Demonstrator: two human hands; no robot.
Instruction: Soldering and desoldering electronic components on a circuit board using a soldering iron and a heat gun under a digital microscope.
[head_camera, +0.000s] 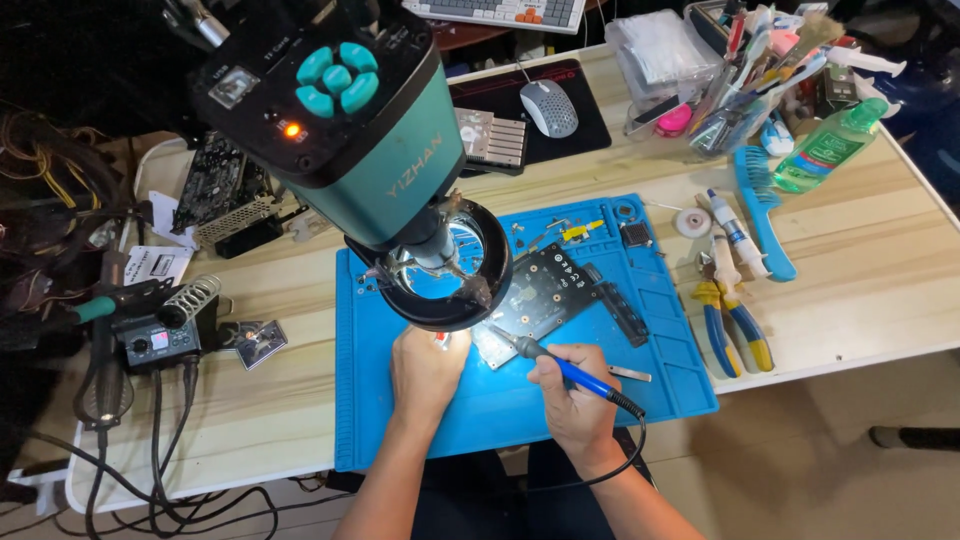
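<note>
A black circuit board (545, 290) lies on a blue work mat (640, 330) under a teal and black microscope camera (345, 120) with a ring light (445, 265). My right hand (570, 395) grips a blue-handled soldering iron (570, 368) like a pen, its tip at the board's near-left edge. My left hand (425, 365) rests on the mat beneath the ring light, fingers curled around something small with a red bit showing; what it is I cannot tell.
Pliers with blue and yellow handles (730, 320), a tube (735, 235), a blue comb (765, 210) and a green bottle (825, 145) lie right. A soldering station (155, 340) with cables sits left. Mouse (548, 107), tool holder (740, 70) and circuit boards (225, 195) are behind.
</note>
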